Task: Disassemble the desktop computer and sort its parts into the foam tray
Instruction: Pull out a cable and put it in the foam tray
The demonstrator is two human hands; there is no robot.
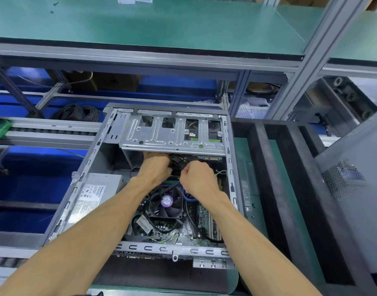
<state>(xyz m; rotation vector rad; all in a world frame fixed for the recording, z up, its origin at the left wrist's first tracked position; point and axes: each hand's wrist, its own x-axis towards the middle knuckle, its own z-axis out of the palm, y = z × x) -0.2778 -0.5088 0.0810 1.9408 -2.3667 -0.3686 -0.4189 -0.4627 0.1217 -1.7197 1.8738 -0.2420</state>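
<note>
The open desktop case (80, 184) lies on its side in front of me, with the motherboard (202, 221), the CPU fan (166, 205) and the power supply (91, 197) showing inside. Both my hands reach under the metal drive cage (172, 133). My left hand (155, 167) has its fingers curled around black cables (176, 161) just below the cage. My right hand (199, 178) is curled beside it and pinches something small at the same cable cluster; what it holds is hidden. The black foam tray (262, 167) stands to the right of the case.
The removed grey side panel (354, 189) leans over the tray's right part. A green shelf (162, 24) on an aluminium frame runs across above. Roller rails (51, 133) and coiled black cables (78, 113) lie to the left behind the case.
</note>
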